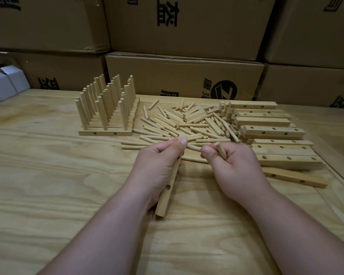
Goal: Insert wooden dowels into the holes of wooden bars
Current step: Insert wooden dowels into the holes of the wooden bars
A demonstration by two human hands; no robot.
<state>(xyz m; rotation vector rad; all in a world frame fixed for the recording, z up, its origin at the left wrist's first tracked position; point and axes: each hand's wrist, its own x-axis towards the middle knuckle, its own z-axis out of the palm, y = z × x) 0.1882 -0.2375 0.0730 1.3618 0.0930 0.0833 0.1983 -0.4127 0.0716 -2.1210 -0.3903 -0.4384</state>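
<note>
Two hands at work over a pale wooden bench [48, 175], arms reaching in from the near edge.

Left hand [157, 165]: fingers curled round one wooden bar [165, 199], held tilted with its lower end near the bench; one hole plainly visible on the exposed face, another partly hidden under the palm. Thumb pressed against the upper end.

Right hand [234, 167]: fingers curled in, thumb and forefinger pinching one dowel [221, 150], its tip sticking up and out between them, just beside the left thumb but apart from the bar.

Behind the hands, a loose pile of dowels [187, 122] spread across the middle of the bench, lying at all angles; too many and too overlapped to count exactly, easily several dozen.

To the right, a stack of empty bars [270, 133], roughly ten visible, laid mostly parallel in overlapping layers, each showing two to four holes on a face; one lies apart at the near end, angled.

To the left, a block of finished bars [105, 120] set side by side, three upright dowels per bar, about nine rows deep; exact row count unclear toward the back.

Behind everything, stacked cardboard boxes [187, 26] with black printed characters, at least seven in view. Two small white boxes [6, 84] at the far left edge.
</note>
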